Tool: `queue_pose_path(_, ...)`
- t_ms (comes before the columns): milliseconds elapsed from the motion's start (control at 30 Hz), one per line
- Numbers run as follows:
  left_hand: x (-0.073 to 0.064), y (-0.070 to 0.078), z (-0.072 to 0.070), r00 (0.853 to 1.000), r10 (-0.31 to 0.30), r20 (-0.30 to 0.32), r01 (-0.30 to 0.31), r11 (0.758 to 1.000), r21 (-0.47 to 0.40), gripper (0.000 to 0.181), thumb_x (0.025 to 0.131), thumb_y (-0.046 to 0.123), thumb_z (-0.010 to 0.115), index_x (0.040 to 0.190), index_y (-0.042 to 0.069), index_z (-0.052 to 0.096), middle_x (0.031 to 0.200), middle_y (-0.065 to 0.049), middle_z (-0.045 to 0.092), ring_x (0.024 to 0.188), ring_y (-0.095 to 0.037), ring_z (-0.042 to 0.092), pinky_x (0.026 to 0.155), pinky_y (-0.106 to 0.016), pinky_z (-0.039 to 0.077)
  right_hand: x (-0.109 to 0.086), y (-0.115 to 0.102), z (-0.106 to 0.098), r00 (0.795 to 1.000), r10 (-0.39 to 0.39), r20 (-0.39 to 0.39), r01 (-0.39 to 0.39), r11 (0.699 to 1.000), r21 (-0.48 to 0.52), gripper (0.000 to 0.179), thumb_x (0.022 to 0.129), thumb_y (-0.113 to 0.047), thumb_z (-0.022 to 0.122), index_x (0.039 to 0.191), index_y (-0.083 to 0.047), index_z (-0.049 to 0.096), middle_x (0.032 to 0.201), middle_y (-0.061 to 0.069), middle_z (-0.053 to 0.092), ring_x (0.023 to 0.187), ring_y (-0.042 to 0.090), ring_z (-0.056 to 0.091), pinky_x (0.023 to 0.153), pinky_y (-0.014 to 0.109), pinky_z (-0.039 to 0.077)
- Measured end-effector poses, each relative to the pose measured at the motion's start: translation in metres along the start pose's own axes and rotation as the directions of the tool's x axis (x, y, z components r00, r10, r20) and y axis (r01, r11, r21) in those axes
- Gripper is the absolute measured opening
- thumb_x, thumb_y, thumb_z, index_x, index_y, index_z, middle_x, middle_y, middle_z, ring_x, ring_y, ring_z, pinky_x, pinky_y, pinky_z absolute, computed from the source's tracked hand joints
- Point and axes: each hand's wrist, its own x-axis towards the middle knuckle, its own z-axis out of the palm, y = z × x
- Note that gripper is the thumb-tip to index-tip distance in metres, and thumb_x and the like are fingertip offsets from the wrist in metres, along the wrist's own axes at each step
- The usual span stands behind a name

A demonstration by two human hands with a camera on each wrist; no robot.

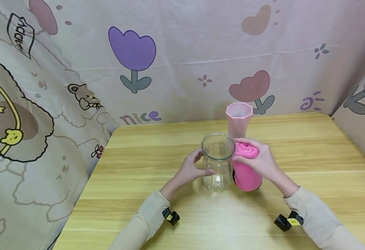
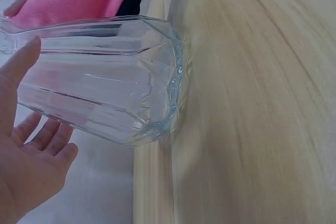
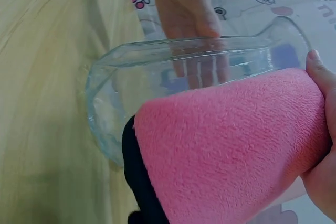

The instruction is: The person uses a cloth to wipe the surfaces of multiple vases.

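A clear glass vase [image 1: 217, 170] with a wide round rim and faceted sides stands upright on the wooden table. My left hand [image 1: 192, 169] is curved round its left side, thumb on the near side and fingers behind; the left wrist view shows the thumb [image 2: 26, 59] across the glass. In my right hand [image 1: 260, 159] is a rolled pink towel [image 1: 248, 177] with black edging, gripped near its upper end. Close beside the vase's right side, the towel [image 3: 226, 140] overlaps the glass [image 3: 136, 69] in the right wrist view. Part of the right palm is hidden there.
Behind the towel stands a pink vase [image 1: 238, 121] with an angular rim, its lower part hidden. The wooden table [image 1: 132, 173] ends at a printed cloth backdrop [image 1: 182, 62] at the back and sides. Small black devices [image 1: 283, 222] sit on both wrists.
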Motion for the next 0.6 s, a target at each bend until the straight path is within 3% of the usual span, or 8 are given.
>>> queue_pose_path(167, -0.002, 0.003, 0.0, 1.0, 0.015, 0.004, -0.016, 0.998, 0.061, 0.07, 0.069, 0.027, 0.079, 0.129, 0.017, 0.044, 0.125, 0.001, 0.051, 0.12, -0.017, 0.043, 0.106, -0.039, 0.03, -0.001, -0.004, -0.01, 0.998, -0.028, -0.048, 0.029, 0.999, 0.022, 0.051, 0.07, -0.01, 0.078, 0.118, -0.008, 0.06, 0.108, -0.001, 0.061, 0.095, -0.003, 0.054, 0.078, 0.011, 0.047)
queue_pose_path(233, -0.004, 0.007, 0.001, 0.999, 0.037, -0.014, -0.034, 0.99, 0.134, 0.075, 0.068, 0.031, 0.079, 0.131, 0.015, 0.042, 0.127, -0.002, 0.049, 0.12, -0.02, 0.043, 0.104, -0.042, 0.032, -0.001, -0.003, -0.013, 0.998, -0.027, -0.061, 0.027, 1.0, 0.004, 0.05, 0.071, -0.01, 0.077, 0.118, -0.007, 0.059, 0.108, -0.003, 0.06, 0.095, -0.003, 0.054, 0.077, 0.01, 0.047)
queue_pose_path(333, -0.007, 0.014, 0.006, 0.993, 0.079, -0.087, -0.051, 0.956, 0.288, 0.085, 0.065, 0.038, 0.08, 0.133, 0.012, 0.038, 0.128, -0.005, 0.046, 0.118, -0.024, 0.043, 0.099, -0.045, 0.038, -0.002, 0.002, -0.017, 0.998, -0.008, -0.068, 0.007, 1.0, -0.017, 0.05, 0.071, -0.011, 0.077, 0.117, -0.006, 0.059, 0.109, 0.003, 0.06, 0.094, -0.004, 0.053, 0.077, 0.009, 0.046)
queue_pose_path(467, -0.009, 0.027, 0.022, 0.961, 0.096, -0.26, 0.031, 0.894, 0.447, 0.098, 0.055, 0.052, 0.081, 0.131, 0.009, 0.036, 0.123, -0.005, 0.046, 0.113, -0.021, 0.044, 0.092, -0.041, 0.044, -0.002, 0.007, -0.018, 0.998, 0.003, -0.063, -0.006, 0.999, -0.036, 0.05, 0.071, -0.014, 0.078, 0.116, -0.004, 0.059, 0.111, 0.01, 0.06, 0.094, -0.004, 0.053, 0.078, 0.009, 0.046)
queue_pose_path(600, -0.01, 0.037, 0.042, 0.914, 0.071, -0.399, 0.155, 0.848, 0.506, 0.108, 0.048, 0.062, 0.078, 0.129, 0.007, 0.032, 0.118, -0.006, 0.041, 0.107, -0.019, 0.041, 0.087, -0.034, 0.046, -0.003, 0.011, -0.017, 0.998, 0.005, -0.067, -0.009, 0.999, -0.047, 0.051, 0.071, -0.016, 0.078, 0.116, -0.005, 0.059, 0.113, 0.011, 0.059, 0.095, -0.005, 0.052, 0.078, 0.009, 0.045)
